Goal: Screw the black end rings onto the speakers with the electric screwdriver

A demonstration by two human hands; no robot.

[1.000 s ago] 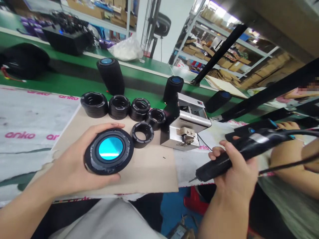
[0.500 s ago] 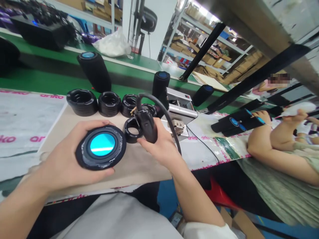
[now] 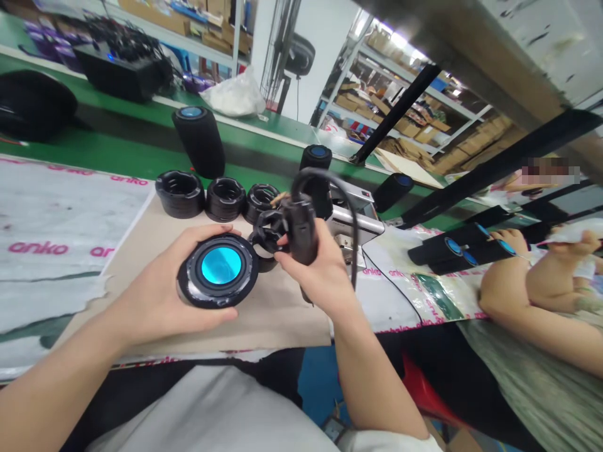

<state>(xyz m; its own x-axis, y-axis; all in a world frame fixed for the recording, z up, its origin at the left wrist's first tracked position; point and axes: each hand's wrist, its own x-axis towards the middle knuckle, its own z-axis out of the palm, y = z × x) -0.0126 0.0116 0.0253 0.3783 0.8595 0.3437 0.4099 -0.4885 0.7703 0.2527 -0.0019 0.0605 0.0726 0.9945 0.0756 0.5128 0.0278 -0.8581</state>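
My left hand [image 3: 155,282] is wrapped round a black round speaker [image 3: 220,266] whose blue shiny centre faces up. A whitish, glossy band runs round its rim. In my right hand [image 3: 325,270] is a black corded tool [image 3: 300,229], its cable looping up and over. The fingertips also touch a black ring [image 3: 271,231], which looks lifted and tilted above another ring. Behind the speaker, several black rings [image 3: 225,199] stand in a row on the beige board [image 3: 277,314].
Upright black speakers [image 3: 200,141] stand on the green belt [image 3: 254,144]. A metal device [image 3: 355,213] sits right of the rings, its cord trailing right. At the right, a person's arms [image 3: 541,301] rest near several black cylinders [image 3: 438,251].
The view has shifted, so most things appear further right. A black ring now shows raised at my right fingertips beside the tool. My left hand still holds the speaker, tilted slightly differently.
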